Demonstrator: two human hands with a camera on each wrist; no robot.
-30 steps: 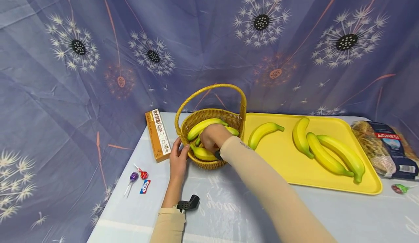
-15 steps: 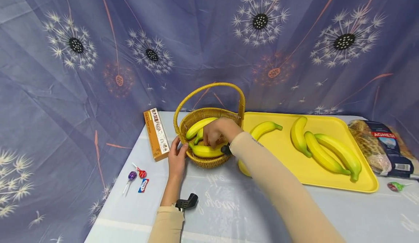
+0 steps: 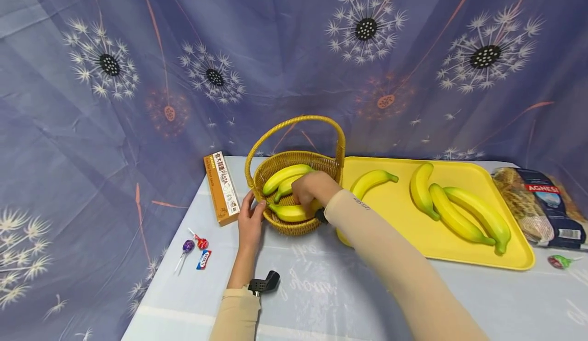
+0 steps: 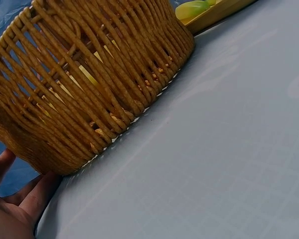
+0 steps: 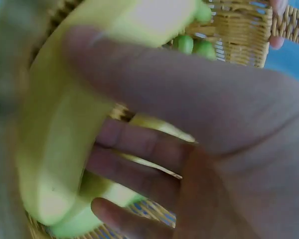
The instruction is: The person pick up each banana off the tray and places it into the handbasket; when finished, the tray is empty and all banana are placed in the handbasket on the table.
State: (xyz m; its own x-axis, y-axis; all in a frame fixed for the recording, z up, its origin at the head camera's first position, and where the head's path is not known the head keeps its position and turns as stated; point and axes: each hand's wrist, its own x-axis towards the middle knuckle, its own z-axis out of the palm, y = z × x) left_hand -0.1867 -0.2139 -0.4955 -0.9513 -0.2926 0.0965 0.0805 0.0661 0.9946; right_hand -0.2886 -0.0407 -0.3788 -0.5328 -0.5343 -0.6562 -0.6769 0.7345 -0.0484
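A woven basket with a tall handle stands on the table and holds three yellow bananas. My right hand reaches into it. Its fingers curl round the front banana. In the right wrist view the hand wraps that banana with the thumb across it, and the weave shows behind. My left hand rests with straight fingers against the basket's left wall. The left wrist view shows those fingers beside the basket.
A yellow tray right of the basket carries several bananas. An orange pasta box lies left of the basket, with lollipops and a candy in front. A pasta bag and another lollipop lie far right.
My right hand rose a little to the right over the basket, then settled back onto the front banana. The left hand stayed against the basket.
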